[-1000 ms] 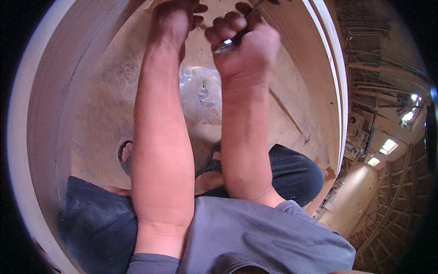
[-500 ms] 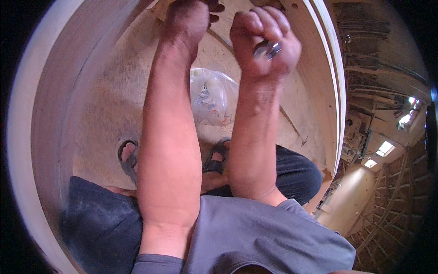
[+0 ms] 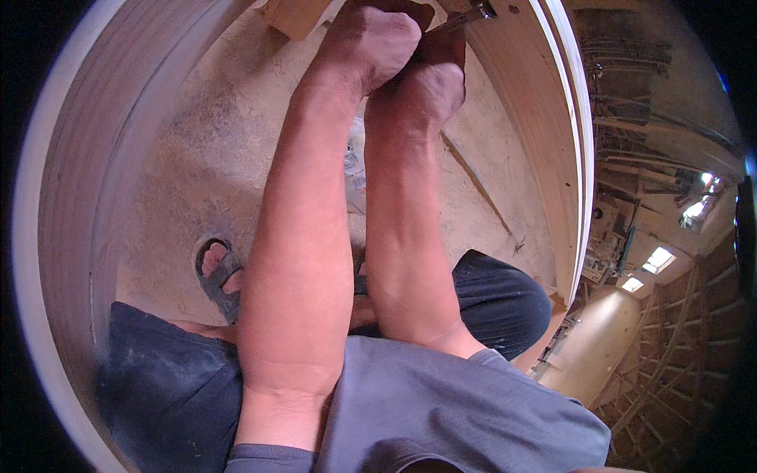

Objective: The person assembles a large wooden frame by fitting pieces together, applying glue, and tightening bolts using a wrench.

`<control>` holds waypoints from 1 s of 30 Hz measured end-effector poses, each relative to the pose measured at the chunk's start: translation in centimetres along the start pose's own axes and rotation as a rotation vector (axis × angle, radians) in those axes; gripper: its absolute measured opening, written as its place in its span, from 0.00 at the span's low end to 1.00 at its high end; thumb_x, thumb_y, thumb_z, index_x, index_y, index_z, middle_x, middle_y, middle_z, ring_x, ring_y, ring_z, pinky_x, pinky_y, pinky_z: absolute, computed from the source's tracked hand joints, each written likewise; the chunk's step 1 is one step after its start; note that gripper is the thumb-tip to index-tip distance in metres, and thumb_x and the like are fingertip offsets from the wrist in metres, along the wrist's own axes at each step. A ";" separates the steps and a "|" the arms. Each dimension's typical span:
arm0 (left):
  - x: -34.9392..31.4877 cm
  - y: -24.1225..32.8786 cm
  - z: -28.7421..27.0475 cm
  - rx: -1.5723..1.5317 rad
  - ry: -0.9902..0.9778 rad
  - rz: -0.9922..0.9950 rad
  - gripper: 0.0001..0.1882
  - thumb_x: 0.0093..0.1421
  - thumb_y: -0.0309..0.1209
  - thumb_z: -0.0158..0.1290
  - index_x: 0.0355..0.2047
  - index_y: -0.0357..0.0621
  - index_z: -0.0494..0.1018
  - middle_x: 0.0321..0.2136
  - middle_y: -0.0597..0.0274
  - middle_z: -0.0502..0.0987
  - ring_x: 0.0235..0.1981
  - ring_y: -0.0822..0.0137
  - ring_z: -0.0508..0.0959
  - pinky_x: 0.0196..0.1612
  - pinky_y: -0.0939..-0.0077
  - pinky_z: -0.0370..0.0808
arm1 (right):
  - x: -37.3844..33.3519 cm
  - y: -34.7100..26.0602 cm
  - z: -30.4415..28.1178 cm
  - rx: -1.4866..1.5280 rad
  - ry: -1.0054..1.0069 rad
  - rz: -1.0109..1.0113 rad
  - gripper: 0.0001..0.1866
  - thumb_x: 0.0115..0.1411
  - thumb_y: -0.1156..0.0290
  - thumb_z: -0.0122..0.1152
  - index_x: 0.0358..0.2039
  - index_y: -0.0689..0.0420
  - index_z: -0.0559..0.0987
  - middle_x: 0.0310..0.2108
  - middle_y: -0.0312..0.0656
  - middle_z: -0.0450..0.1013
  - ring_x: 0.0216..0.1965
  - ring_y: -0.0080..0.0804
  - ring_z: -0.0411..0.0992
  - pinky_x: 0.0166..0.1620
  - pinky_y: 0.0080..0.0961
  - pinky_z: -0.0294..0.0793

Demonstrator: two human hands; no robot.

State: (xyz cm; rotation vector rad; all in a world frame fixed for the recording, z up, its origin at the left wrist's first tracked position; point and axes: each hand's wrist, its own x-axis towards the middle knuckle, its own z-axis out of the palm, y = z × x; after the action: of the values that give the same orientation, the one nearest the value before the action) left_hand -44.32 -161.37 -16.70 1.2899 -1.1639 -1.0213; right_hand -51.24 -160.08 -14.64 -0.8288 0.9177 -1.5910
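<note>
My two hands are close together at the top of the view, inside a curved wooden frame [image 3: 524,102]. My left hand [image 3: 386,39] is bent inward at the wrist, and its fingers are hidden. Against it, slightly nearer and to the right, my right hand [image 3: 434,75] is closed in shadow. A slim metal tool [image 3: 476,14] with a bright end sticks out past my right hand toward the frame's right side. Its kind cannot be made out, and the rest of it is covered by my hands.
Between my forearms shows part of a clear plastic bag [image 3: 356,173] on the dusty floor [image 3: 189,173]. A wooden block [image 3: 296,17] stands at the far side. The frame's left wall [image 3: 79,205] curves close by. A thin strip [image 3: 481,185] lies on the floor to the right.
My right hand has moved left and away from me, up against my left hand, which has shifted right. The metal tool's bright end now points out beyond the right hand. My forearms now cover more of the bag.
</note>
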 end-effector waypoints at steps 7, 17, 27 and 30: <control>0.3 0.4 0.6 0.931 0.090 0.563 0.08 0.50 0.27 0.52 0.26 0.39 0.80 0.25 0.51 0.81 0.28 0.55 0.81 0.32 0.65 0.77 | 0.6 -0.6 0.1 0.060 -0.032 0.087 0.11 0.68 0.64 0.47 0.45 0.55 0.71 0.29 0.36 0.70 0.30 0.32 0.69 0.35 0.28 0.70; 0.0 1.2 1.3 0.394 0.170 0.631 0.06 0.45 0.25 0.53 0.26 0.41 0.76 0.29 0.56 0.80 0.34 0.54 0.80 0.40 0.66 0.77 | 0.9 -1.3 0.7 0.129 -0.077 0.116 0.14 0.68 0.64 0.49 0.52 0.53 0.69 0.32 0.41 0.72 0.31 0.36 0.71 0.36 0.30 0.73; -0.3 2.4 1.4 -0.245 0.114 0.167 0.06 0.51 0.24 0.50 0.27 0.42 0.77 0.27 0.59 0.80 0.30 0.60 0.81 0.35 0.66 0.76 | 0.8 -2.8 1.2 0.331 -0.201 0.167 0.20 0.67 0.65 0.51 0.59 0.52 0.66 0.35 0.46 0.74 0.32 0.39 0.73 0.38 0.32 0.76; -0.9 5.4 -3.4 -0.576 -0.008 -0.375 0.11 0.62 0.32 0.48 0.29 0.42 0.77 0.26 0.63 0.79 0.26 0.70 0.77 0.25 0.74 0.70 | 0.3 -3.4 2.4 0.499 -0.370 0.226 0.22 0.67 0.65 0.52 0.61 0.51 0.65 0.36 0.47 0.75 0.32 0.40 0.73 0.38 0.33 0.76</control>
State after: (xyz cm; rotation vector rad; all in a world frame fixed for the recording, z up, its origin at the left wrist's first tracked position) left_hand -41.48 -159.67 -11.12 1.0472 -0.5659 -1.5027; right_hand -50.71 -160.28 -10.54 -0.6083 0.3124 -1.3261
